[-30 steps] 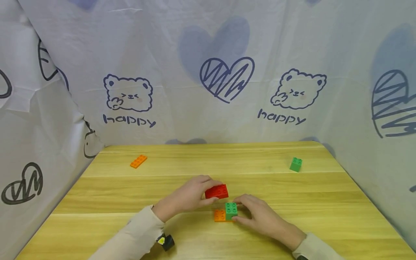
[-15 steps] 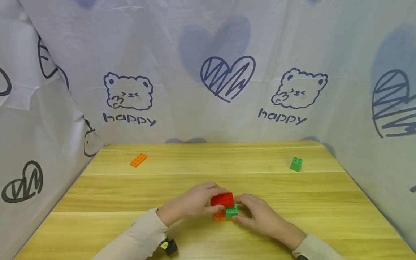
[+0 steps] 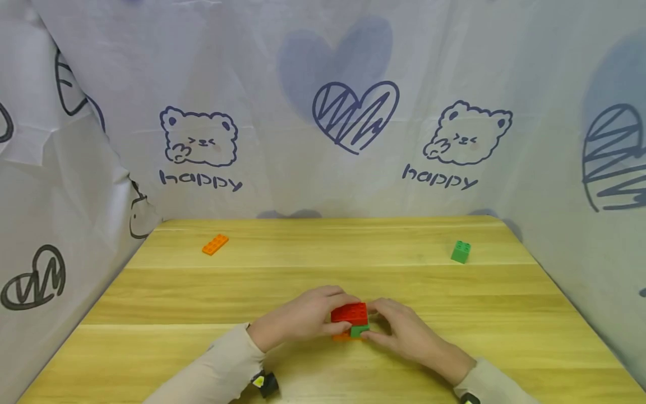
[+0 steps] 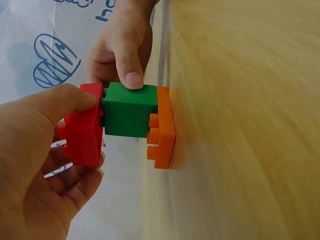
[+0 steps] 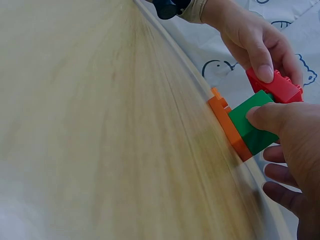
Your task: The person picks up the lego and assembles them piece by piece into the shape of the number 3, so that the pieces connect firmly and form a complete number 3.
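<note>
My left hand (image 3: 300,317) pinches a red brick (image 4: 85,130) between thumb and fingers. The brick sits over the studs of a green block (image 4: 131,110), and a sliver of those studs shows between the two in the left wrist view. Below it, the green block stands on one end of a thin orange plate (image 4: 166,132) lying on the table; the plate's other studs are bare beneath the red brick's overhang. From the right, my right hand (image 3: 411,334) holds the green block, its thumb (image 5: 260,116) against the near side.
Another orange plate (image 3: 215,244) lies at the back left of the wooden table (image 3: 323,252). At the back right stands a second green block (image 3: 460,252). A white cloth (image 3: 272,112) with printed drawings hangs behind the table and along its sides.
The left hand has carried the red brick right and down, from beside the green block to on top of it. The right hand has stayed at the green block.
</note>
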`<state>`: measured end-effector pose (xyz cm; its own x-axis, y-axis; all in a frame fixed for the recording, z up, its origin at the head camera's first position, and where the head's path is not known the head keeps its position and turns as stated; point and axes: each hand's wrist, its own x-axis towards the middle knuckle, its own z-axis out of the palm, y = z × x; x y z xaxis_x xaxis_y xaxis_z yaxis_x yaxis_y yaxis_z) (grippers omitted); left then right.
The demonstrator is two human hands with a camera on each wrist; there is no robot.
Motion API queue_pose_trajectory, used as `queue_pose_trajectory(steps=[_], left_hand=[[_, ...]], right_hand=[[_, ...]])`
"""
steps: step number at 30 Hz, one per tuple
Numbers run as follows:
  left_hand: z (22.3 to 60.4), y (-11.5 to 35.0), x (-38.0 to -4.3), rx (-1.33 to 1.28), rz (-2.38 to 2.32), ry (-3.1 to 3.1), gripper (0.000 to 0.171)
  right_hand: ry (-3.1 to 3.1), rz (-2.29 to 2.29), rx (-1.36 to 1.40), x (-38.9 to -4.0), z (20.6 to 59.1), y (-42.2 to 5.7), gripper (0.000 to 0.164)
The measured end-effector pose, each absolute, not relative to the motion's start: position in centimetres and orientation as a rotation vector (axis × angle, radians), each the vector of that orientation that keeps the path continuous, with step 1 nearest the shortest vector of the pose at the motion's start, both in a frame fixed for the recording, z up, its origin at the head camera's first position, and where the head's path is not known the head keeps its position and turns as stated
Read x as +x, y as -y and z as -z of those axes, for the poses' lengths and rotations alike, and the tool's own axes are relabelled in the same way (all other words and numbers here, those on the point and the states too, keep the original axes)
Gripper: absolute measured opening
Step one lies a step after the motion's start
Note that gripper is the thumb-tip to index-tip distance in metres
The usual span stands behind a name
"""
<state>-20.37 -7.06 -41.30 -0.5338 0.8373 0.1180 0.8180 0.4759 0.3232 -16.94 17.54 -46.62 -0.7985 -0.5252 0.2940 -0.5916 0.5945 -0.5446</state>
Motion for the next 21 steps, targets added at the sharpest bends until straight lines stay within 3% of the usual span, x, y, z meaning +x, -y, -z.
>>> queue_pose_trajectory(steps=[21], left_hand=[[41.33, 6.58, -19.90, 1.609, -0.495, -2.738, 0.045]], right_hand=[[2.698, -1.046, 0.968, -16.96, 46.55, -17.52, 0.036]])
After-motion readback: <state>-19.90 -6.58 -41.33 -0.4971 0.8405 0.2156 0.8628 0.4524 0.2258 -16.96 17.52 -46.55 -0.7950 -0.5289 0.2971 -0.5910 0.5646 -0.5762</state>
